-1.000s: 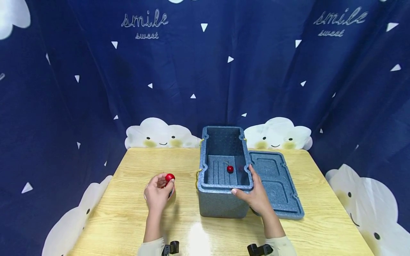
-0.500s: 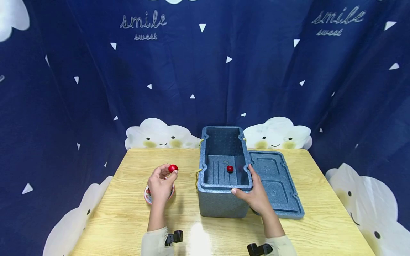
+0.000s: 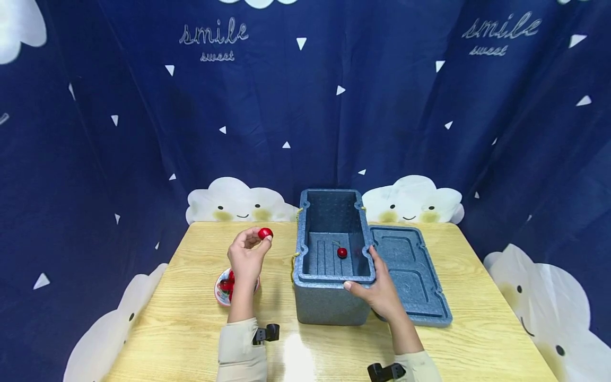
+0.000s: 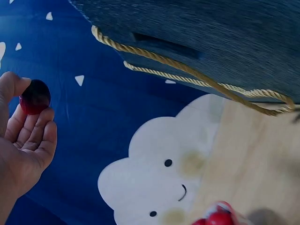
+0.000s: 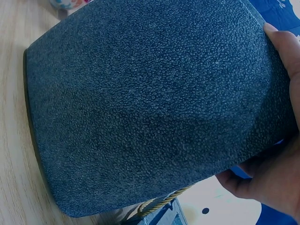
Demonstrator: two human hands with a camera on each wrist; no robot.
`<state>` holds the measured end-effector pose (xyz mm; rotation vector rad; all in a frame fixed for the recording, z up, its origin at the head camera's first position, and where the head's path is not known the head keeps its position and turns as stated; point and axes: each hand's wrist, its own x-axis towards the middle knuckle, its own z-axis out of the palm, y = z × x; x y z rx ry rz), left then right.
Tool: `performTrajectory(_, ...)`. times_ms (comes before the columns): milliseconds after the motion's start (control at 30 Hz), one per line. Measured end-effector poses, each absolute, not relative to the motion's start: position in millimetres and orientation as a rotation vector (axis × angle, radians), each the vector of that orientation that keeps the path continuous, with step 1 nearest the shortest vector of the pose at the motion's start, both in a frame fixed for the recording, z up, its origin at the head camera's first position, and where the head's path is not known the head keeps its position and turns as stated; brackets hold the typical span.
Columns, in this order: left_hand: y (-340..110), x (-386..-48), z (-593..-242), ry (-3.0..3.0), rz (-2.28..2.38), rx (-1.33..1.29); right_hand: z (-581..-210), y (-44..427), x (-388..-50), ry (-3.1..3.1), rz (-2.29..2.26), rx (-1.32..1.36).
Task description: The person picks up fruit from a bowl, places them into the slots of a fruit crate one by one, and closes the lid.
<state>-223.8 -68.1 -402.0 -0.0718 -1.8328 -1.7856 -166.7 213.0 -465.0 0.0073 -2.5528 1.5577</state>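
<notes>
Between thumb and fingers, my left hand [image 3: 247, 259] pinches a red cherry [image 3: 265, 233], raised above the table to the left of the box. In the left wrist view the same cherry [image 4: 35, 97] looks dark on top and red below. A blue-grey foam box [image 3: 331, 302] with rope handles stands uncovered. One cherry [image 3: 342, 253] with a stem lies on its ribbed floor. My right hand [image 3: 379, 286] grips the near right corner of the rim, thumb on the front and fingers along the side. Behind my left wrist, a small bowl [image 3: 218, 293] of red fruit is partly hidden.
The box's lid [image 3: 410, 276] lies flat on the wooden table [image 3: 176, 318], close against the box's right side. A yellow rope handle [image 4: 187, 70] hangs off the box's left wall. A dark blue curtain [image 3: 267, 106] rises behind the table.
My left hand has lifted the cherry up from the bowl, moving forward and slightly right, so more of the bowl shows. The right hand has kept its grip on the box rim.
</notes>
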Motion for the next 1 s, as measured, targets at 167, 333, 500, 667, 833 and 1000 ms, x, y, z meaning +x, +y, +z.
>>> performTrajectory(167, -64, -229, -384, -1.881, -1.789, -0.127, -463, 213, -167, -2.553, 1.571, -0.011)
performTrajectory(333, -64, -233, -374, -1.938, -1.851, -0.216, -463, 213, -165, -2.564, 1.559, -0.03)
performTrajectory(500, -61, -238, -366, -1.947, -1.845, -0.273, -464, 212, -166, -2.56, 1.549, -0.018)
performTrajectory(667, -57, -243, -358, -1.937, -1.807, -0.281, -463, 211, -165, -2.554, 1.576, 0.016)
performTrajectory(833, -48, -253, -351, -1.924, -1.849, -0.338, -462, 214, -165, -2.542, 1.578, 0.016)
performTrajectory(1000, -43, -270, -355, -1.913, -1.925, -0.364, -466, 214, -166, -2.564, 1.56, 0.003)
